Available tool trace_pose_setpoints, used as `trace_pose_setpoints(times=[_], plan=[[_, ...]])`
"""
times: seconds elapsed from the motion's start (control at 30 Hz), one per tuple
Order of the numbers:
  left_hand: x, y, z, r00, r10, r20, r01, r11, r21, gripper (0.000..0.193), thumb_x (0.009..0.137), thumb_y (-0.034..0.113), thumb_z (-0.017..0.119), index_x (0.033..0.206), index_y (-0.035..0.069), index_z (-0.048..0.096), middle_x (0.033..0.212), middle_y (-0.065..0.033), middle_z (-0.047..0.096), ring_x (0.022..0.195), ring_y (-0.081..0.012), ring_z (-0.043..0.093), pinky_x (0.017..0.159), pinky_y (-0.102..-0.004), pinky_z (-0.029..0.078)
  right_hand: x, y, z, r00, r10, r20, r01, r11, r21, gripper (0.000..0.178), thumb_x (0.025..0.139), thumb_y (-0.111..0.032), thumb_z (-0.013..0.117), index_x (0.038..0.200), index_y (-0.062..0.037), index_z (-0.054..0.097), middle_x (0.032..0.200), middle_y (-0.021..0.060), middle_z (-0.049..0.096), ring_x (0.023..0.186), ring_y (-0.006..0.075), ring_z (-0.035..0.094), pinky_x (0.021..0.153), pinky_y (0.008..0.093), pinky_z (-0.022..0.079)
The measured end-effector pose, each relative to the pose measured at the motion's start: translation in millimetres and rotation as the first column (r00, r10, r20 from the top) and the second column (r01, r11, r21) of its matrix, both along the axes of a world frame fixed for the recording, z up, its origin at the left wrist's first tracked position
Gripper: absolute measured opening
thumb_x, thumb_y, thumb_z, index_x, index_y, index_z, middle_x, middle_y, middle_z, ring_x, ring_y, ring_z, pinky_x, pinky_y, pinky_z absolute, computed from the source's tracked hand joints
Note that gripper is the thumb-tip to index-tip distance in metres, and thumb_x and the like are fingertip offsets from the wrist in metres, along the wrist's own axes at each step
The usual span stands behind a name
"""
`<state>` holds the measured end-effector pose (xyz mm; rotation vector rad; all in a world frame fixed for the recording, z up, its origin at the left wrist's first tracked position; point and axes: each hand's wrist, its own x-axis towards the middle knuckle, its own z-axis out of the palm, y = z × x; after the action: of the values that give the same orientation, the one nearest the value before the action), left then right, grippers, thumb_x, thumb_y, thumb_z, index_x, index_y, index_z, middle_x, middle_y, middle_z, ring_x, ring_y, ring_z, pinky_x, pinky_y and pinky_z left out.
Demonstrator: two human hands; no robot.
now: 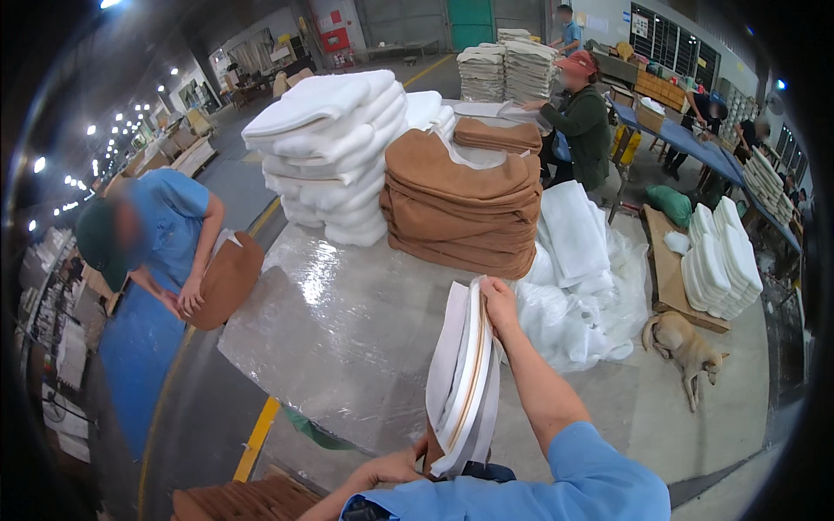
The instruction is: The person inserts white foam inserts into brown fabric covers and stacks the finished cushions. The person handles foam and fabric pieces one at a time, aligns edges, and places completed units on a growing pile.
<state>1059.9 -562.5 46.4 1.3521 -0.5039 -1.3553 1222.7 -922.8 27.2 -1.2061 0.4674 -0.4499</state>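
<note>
I hold a seat cushion on edge in front of me. White padding, pale grey fabric and a thin tan line run along its length, and a bit of brown cover shows at its lower end. My right hand grips the upper end, thumb and fingers closed around the edge. At the lower end my left hand is closed on it, its fingertips hidden behind the cushion. A plastic-covered table lies just beyond. On it stand a stack of brown cushion covers and a tall stack of white pads.
Crumpled clear plastic with white pads lies right of the brown stack. A dog rests on the floor at right. More brown pieces sit lower left. A co-worker at left handles a brown cushion; another stands beyond the table.
</note>
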Motion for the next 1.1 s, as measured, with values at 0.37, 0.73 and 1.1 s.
trace_pose_setpoints(times=[0.37, 0.73, 1.1], plan=[[162.0, -153.5, 11.5, 0.687, 0.365, 0.628, -0.493, 0.869, 0.033, 0.045, 0.104, 0.034, 0.063, 0.127, -0.005, 0.07, 0.107, -0.0203, 0.078, 0.099, -0.0288, 0.076, 0.087, -0.0412, 0.057, 25.4, 12.1, 29.5, 0.971, 0.178, -0.161, -0.202, 0.969, -0.142, 0.028, 0.106, -0.028, 0.064, 0.103, -0.0042, 0.078, 0.085, -0.0025, 0.068, 0.074, 0.0092, 0.058, 0.069, 0.0292, 0.048], [204.7, -208.0, 36.2, 0.318, 0.436, 0.842, -0.518, 0.824, -0.231, 0.026, 0.101, 0.02, 0.061, 0.088, -0.001, 0.067, 0.084, -0.0275, 0.069, 0.083, -0.0509, 0.066, 0.072, -0.0567, 0.05, -3.6, 32.8, 2.9, 0.976, -0.182, 0.119, 0.217, 0.788, -0.576, 0.02, 0.105, -0.012, 0.062, 0.107, 0.0017, 0.077, 0.109, 0.0106, 0.076, 0.101, 0.0197, 0.067, 0.093, 0.0326, 0.051], [219.0, -207.9, 35.5, 0.17, 0.552, 0.816, -0.481, 0.77, -0.42, 0.019, 0.1, 0.016, 0.066, 0.09, -0.001, 0.065, 0.082, -0.0234, 0.067, 0.076, -0.0459, 0.064, 0.065, -0.0476, 0.049, 13.0, 21.6, 7.3, 0.986, 0.114, 0.122, -0.02, 0.806, -0.592, 0.021, 0.103, -0.007, 0.062, 0.118, -0.0015, 0.077, 0.125, 0.0123, 0.075, 0.122, 0.0267, 0.067, 0.107, 0.0359, 0.049]])
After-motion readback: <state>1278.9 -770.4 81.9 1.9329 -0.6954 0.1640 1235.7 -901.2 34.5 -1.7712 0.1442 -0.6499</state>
